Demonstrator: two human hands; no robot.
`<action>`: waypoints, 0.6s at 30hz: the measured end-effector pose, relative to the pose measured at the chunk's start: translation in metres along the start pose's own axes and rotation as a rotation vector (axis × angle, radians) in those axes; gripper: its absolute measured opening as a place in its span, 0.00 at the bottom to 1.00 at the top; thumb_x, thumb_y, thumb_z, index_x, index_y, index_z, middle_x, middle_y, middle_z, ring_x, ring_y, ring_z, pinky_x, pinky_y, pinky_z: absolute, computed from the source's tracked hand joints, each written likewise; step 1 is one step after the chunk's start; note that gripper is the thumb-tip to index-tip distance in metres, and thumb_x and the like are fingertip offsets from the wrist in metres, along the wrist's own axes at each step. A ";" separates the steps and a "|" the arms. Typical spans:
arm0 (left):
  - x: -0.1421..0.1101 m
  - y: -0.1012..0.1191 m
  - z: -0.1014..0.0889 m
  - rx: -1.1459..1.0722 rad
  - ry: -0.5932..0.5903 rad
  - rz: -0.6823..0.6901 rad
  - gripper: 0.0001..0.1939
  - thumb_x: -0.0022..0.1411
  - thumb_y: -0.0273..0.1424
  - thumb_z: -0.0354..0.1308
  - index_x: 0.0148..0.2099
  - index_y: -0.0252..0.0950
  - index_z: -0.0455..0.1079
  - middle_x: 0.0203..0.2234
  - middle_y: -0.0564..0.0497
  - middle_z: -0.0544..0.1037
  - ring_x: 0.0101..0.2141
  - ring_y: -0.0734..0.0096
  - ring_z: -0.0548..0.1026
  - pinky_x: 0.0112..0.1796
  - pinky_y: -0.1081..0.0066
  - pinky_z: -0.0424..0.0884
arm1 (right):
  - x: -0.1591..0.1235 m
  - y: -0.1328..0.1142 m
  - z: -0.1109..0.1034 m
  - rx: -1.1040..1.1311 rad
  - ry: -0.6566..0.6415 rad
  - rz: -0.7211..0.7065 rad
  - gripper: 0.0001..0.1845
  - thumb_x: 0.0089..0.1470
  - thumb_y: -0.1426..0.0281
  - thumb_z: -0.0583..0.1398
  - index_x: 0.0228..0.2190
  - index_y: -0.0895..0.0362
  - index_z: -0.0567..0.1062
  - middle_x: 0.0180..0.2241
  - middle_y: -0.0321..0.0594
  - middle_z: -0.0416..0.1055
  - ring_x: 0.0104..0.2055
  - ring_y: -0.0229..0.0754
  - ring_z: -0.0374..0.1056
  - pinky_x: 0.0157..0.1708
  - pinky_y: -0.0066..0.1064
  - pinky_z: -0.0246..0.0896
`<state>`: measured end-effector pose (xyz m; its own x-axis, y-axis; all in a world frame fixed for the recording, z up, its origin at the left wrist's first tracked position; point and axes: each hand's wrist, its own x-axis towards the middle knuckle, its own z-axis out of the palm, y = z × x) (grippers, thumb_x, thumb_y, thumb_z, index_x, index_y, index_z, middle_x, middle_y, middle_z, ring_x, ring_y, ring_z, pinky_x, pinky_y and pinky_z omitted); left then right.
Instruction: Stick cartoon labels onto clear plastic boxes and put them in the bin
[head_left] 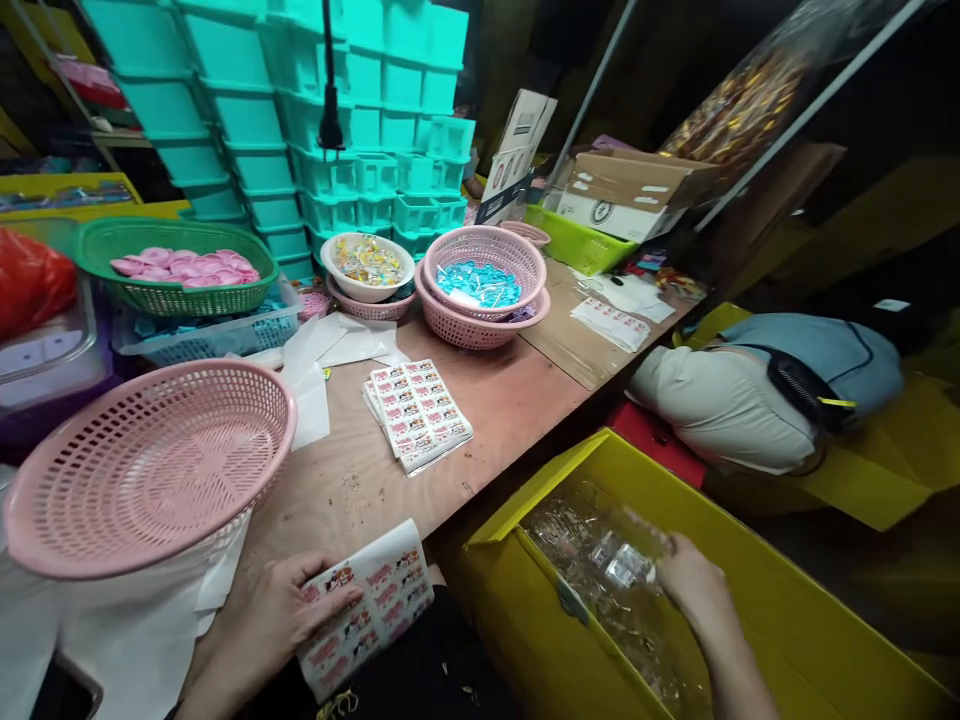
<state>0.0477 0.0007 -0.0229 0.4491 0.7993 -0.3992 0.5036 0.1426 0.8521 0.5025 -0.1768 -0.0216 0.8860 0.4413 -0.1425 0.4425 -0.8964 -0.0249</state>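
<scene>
My left hand (289,615) grips a stack of sticker sheets (379,605) at the table's front edge, its thumb across the printed face. Rows of small pink and red cartoon labels cover the top sheet. Over the yellow box (742,545) on the right is my right hand (694,580), with closed fingers at the edge of a clear plastic piece (626,563), blurred by motion. Many clear plastic pieces (562,530) lie inside the box. Another stack of sticker sheets (420,412) rests flat on the table, beyond my left hand.
A pink basket (247,470) stands at the left, near a green basket (97,250) of pink pieces. Pink baskets (487,330) hold blue pieces. Turquoise bins (247,120) rise behind. A bending person (735,400) is beyond the yellow box.
</scene>
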 end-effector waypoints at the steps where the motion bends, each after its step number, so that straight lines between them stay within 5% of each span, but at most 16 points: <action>1: 0.003 0.003 0.006 -0.025 -0.037 -0.032 0.21 0.49 0.49 0.67 0.34 0.35 0.79 0.23 0.51 0.79 0.24 0.67 0.74 0.25 0.75 0.68 | -0.005 0.014 0.011 -0.024 -0.072 0.012 0.20 0.47 0.71 0.57 0.41 0.53 0.81 0.29 0.54 0.79 0.34 0.59 0.78 0.33 0.42 0.71; 5: 0.012 0.009 0.024 -0.096 -0.074 -0.022 0.24 0.50 0.52 0.66 0.32 0.34 0.73 0.19 0.54 0.74 0.19 0.73 0.67 0.21 0.77 0.61 | -0.023 0.029 0.035 0.008 -0.184 0.051 0.16 0.45 0.74 0.58 0.34 0.51 0.82 0.32 0.53 0.80 0.37 0.57 0.79 0.35 0.40 0.72; 10: 0.017 0.018 0.027 -0.056 -0.124 0.010 0.23 0.50 0.51 0.65 0.28 0.33 0.74 0.19 0.52 0.75 0.20 0.72 0.69 0.22 0.76 0.61 | -0.033 -0.020 0.006 0.071 -0.154 -0.055 0.17 0.54 0.69 0.57 0.43 0.56 0.80 0.45 0.59 0.78 0.48 0.61 0.75 0.46 0.51 0.69; 11: 0.017 0.022 0.028 -0.021 -0.136 0.032 0.22 0.51 0.50 0.65 0.28 0.33 0.76 0.20 0.52 0.76 0.21 0.70 0.70 0.24 0.75 0.62 | -0.040 -0.040 -0.004 0.121 -0.124 -0.160 0.19 0.57 0.66 0.56 0.47 0.55 0.79 0.51 0.57 0.75 0.53 0.58 0.72 0.52 0.51 0.66; 13: 0.015 0.033 0.029 0.076 -0.156 0.104 0.17 0.52 0.46 0.65 0.27 0.35 0.78 0.21 0.51 0.78 0.24 0.68 0.73 0.26 0.75 0.65 | -0.062 -0.087 -0.021 0.352 -0.078 -0.601 0.24 0.58 0.60 0.58 0.55 0.52 0.73 0.57 0.52 0.70 0.59 0.53 0.66 0.59 0.47 0.60; 15: 0.012 0.042 0.031 0.160 -0.164 0.185 0.13 0.53 0.41 0.65 0.27 0.37 0.80 0.21 0.51 0.80 0.25 0.66 0.75 0.28 0.75 0.67 | -0.089 -0.136 -0.031 0.485 -0.238 -1.076 0.33 0.48 0.58 0.68 0.56 0.51 0.73 0.56 0.48 0.71 0.57 0.52 0.67 0.57 0.42 0.62; 18: 0.007 0.043 0.028 0.119 -0.098 0.198 0.11 0.54 0.40 0.65 0.29 0.39 0.82 0.22 0.52 0.81 0.27 0.64 0.76 0.29 0.73 0.69 | -0.124 -0.192 -0.032 0.415 -0.535 -1.332 0.15 0.47 0.67 0.69 0.40 0.53 0.81 0.38 0.40 0.80 0.42 0.45 0.74 0.45 0.34 0.66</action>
<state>0.0932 -0.0035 0.0015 0.6141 0.7437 -0.2641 0.4794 -0.0857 0.8734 0.3121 -0.0576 0.0322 -0.3210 0.9390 -0.1234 0.7128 0.1538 -0.6843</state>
